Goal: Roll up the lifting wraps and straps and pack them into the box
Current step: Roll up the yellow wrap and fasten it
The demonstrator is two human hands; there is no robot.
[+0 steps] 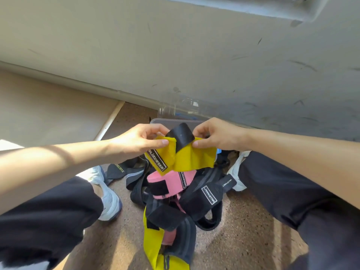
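A yellow fabric lifting wrap with a black fastening tab is held above the brown speckled floor. The left hand pinches its left end with curled fingers, and the right hand pinches its right end. Beneath lies a heap of pink, black and yellow wraps. A clear plastic box stands beyond, by the wall.

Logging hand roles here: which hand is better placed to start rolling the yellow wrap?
Probably the left hand: it pinches the labelled end of the yellow wrap, beside the black tab. The right hand pinches farther along and could feed it.
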